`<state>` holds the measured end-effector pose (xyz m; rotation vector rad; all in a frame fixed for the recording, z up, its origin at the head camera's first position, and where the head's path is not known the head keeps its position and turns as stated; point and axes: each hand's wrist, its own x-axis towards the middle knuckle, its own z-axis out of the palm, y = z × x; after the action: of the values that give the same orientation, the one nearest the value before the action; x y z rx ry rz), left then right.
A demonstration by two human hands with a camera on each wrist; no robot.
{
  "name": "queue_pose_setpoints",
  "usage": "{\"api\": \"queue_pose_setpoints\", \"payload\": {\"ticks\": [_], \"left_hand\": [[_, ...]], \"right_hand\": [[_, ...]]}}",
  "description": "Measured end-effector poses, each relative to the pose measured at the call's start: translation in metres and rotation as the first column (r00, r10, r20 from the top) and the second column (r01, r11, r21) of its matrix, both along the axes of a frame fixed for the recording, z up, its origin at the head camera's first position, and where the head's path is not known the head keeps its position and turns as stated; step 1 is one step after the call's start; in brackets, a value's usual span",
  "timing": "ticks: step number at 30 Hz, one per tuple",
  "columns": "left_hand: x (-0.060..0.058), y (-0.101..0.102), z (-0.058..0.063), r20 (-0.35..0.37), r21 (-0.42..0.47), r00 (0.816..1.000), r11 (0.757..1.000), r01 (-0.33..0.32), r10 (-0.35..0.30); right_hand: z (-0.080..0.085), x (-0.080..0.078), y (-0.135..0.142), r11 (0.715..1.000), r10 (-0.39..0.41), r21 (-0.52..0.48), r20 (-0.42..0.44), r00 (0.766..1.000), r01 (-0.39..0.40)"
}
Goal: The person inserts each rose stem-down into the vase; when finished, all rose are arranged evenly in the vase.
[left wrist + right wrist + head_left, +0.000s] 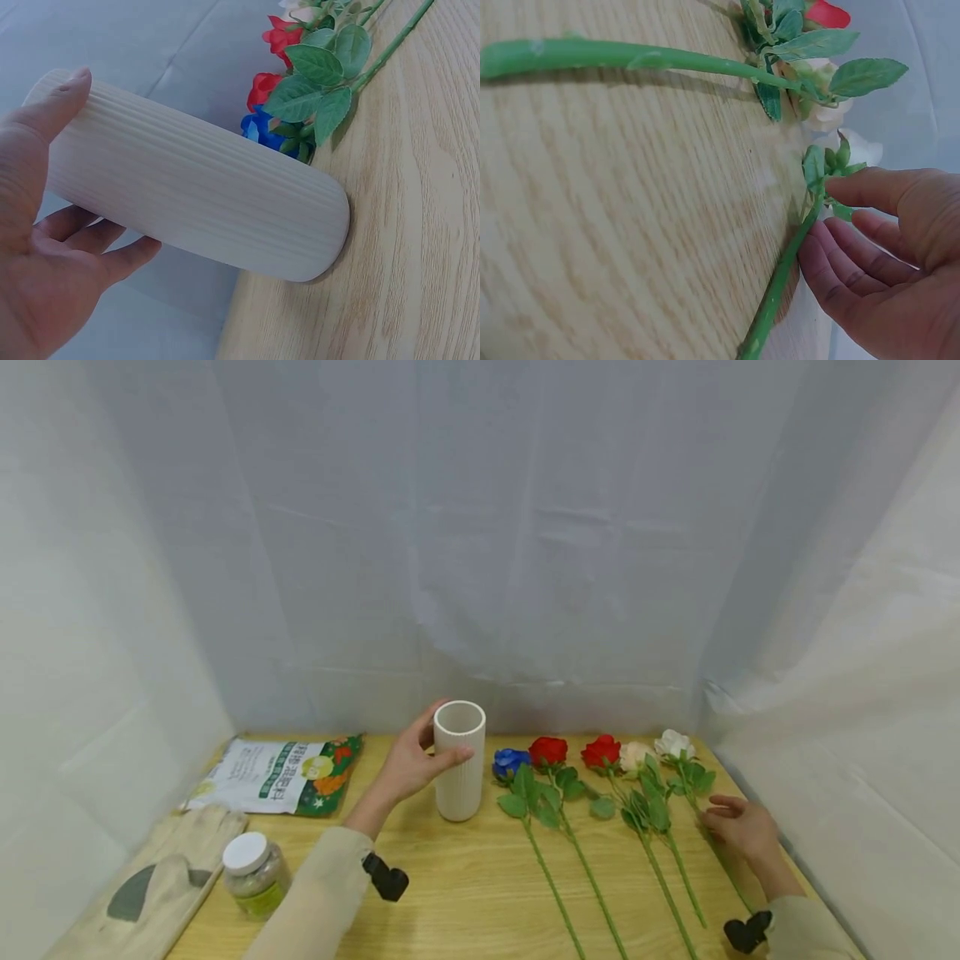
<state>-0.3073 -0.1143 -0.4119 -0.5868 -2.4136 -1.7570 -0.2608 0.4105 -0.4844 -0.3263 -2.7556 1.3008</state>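
Observation:
My left hand (407, 766) holds a white ribbed vase (459, 785) near its top, thumb across the front and fingers round the far side. The vase stands upright on the wooden table. At the right, my right hand (744, 831) is beside the stem of a white rose (674, 743), its fingers loosely bent. In the right wrist view the fingertips (832, 187) come right up to that green stem (776, 292), just below its leaves. The other roses lie in a row between the hands: blue (512, 763), red (548, 750), another red (602, 751) and cream (634, 757).
A white and green printed bag (277, 775) lies at the back left. In front of it are a pair of pale work gloves (161, 872) and a clear jar with a white lid (246, 853). Pale sheeting (480, 568) walls the table at the back and sides.

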Motion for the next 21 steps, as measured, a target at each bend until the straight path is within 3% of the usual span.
{"api": "queue_pose_setpoints", "payload": {"ticks": [9,13,21], "left_hand": [[0.0009,0.0000,-0.0004,-0.001,-0.005,1.000,1.000,0.000,0.000],[0.0011,-0.0002,-0.0005,0.007,-0.011,1.000,1.000,-0.002,0.002],[-0.0004,0.0000,-0.0022,-0.002,-0.024,1.000,1.000,-0.005,0.004]], "right_hand": [[-0.0015,-0.0014,0.0000,0.994,0.005,0.111,0.005,1.000,-0.006],[-0.0033,-0.0023,0.0000,0.988,0.046,0.147,0.010,0.999,-0.047],[-0.0021,-0.0044,0.0000,0.994,0.043,0.102,0.064,0.997,-0.049]]}}
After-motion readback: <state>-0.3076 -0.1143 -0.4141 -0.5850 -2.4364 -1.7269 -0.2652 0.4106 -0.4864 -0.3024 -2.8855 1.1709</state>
